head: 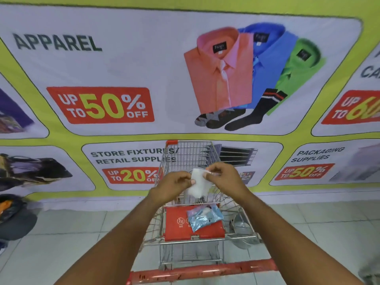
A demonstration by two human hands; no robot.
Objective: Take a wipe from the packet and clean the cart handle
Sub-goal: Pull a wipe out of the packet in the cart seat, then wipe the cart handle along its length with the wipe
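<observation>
A white wipe point(197, 185) hangs between my two hands above the cart basket. My left hand point(174, 187) pinches its left edge and my right hand point(223, 175) pinches its upper right corner. Both hands are held well above and beyond the red cart handle point(203, 271), which runs across the bottom of the view. The light blue wipe packet point(203, 217) lies crumpled on the red child-seat flap point(176, 229) of the cart, below the hands.
The wire shopping cart point(185, 157) stands nose-first against a wall covered by a large sale banner point(123, 68). Pale tiled floor point(72, 233) lies on both sides. A dark bag or clothing point(14, 214) sits at the left edge.
</observation>
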